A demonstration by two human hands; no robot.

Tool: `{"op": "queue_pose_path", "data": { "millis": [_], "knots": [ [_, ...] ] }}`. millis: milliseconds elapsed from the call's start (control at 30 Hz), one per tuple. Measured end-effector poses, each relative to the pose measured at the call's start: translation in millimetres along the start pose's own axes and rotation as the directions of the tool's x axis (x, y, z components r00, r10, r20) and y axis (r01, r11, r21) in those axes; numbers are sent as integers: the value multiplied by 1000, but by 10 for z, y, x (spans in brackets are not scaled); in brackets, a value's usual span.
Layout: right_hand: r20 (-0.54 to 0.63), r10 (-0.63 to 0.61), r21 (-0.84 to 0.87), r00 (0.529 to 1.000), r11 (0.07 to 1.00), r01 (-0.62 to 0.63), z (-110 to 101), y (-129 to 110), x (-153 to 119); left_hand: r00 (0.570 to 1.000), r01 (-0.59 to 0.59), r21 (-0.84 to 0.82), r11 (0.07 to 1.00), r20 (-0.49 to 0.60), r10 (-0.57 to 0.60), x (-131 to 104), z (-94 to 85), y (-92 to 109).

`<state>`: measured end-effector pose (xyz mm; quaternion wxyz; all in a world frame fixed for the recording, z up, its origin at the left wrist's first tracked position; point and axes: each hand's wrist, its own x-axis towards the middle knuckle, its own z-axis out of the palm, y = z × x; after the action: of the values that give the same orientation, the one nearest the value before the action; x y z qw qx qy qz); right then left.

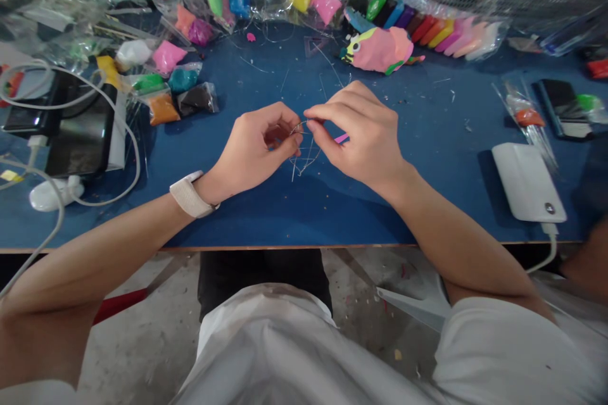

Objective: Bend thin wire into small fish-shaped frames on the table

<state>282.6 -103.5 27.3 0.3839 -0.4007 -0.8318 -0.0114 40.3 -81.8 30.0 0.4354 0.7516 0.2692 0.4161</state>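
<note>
Thin silvery wire [308, 163], bent into an open frame of crossing strands, hangs between my two hands above the blue table. My left hand [266, 142] has its thumb and fingers closed on the left part of the wire. My right hand [358, 130] pinches the wire's upper end between thumb and index finger, close to the left fingertips. A small pink piece [341, 138] shows beside my right hand's fingers; whether it is held is unclear. A pale band sits on my left wrist.
A pink clay figure [380, 49] lies behind my hands. Coloured clay packets [164, 106] line the back and left. Phones [78, 133] and a cable lie left; a white power bank [528, 182] lies right. A person's arm [589, 259] shows at the right edge.
</note>
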Motion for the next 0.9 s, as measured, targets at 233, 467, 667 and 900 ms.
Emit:
{"op": "queue_pose_path", "data": {
  "millis": [233, 467, 667, 900],
  "knots": [
    [60, 93, 59, 994, 994, -97, 19, -98, 28, 999, 7, 121, 993, -51, -1, -8, 15, -7],
    [145, 308, 350, 940, 873, -340, -7, -117, 86, 999, 13, 210, 978, -53, -2, -46, -3, 19],
    [311, 407, 517, 859, 686, -512, 24, -28, 114, 997, -42, 249, 968, -48, 56, -60, -6, 90],
    [68, 240, 261, 968, 933, -249, -98, -125, 125, 997, 25, 76, 997, -75, -19, -25, -21, 110]
  ]
}}
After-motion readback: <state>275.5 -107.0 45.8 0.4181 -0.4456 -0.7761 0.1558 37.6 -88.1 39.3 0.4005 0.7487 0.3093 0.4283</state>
